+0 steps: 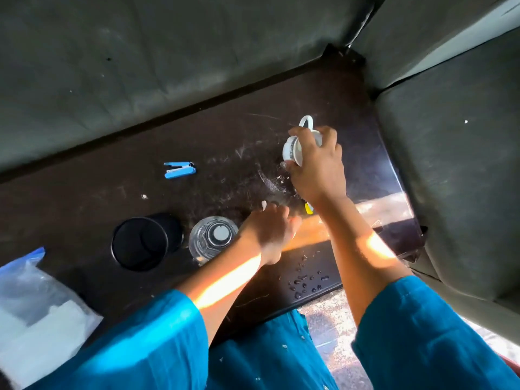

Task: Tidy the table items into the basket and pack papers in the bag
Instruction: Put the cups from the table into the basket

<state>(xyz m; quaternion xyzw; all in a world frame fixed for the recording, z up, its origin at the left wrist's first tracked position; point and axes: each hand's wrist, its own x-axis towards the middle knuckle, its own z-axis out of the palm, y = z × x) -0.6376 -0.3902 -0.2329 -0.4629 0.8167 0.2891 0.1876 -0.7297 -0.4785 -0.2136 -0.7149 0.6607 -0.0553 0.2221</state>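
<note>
1. Grey-green cushioned sofa sections (168, 66) wrap the far and right sides of the scene, and the far one runs along the back edge of the desk.
2. One dark brown, scratched wooden desk (112, 198) carries everything; a patch of water droplets (306, 280) sits near its front edge, between the two forearms.
3. One clear plastic bag with a blue strip at its mouth (33, 294) lies at the lower left, with white sheets inside it.
4. Two teal sleeves (422, 333) reach in from below, and the forearms pass over the front edge of the desk.
5. One black cylindrical cup (143, 243) stands upright with its mouth up, just beside one clear plastic bottle with a white cap (212, 237), also upright and seen from above.
6. The right hand (318, 167) has its grip closed around one white ceramic cup with a dark patterned rim (292, 150), at the far right of the desk. The cup is tipped on its side, its rim facing lower left and its handle pointing up and away.
7. The left hand (270, 229) is curled just right of the bottle, fingers bent around a small pale item that I cannot make out; how tight the grip is, I cannot tell.
8. One small blue stapler (180, 170) lies flat, well apart from the rest, its long axis running left to right and its jaws opening to the left.
9. A small yellow object (308, 209) peeks out beside the right wrist.
</note>
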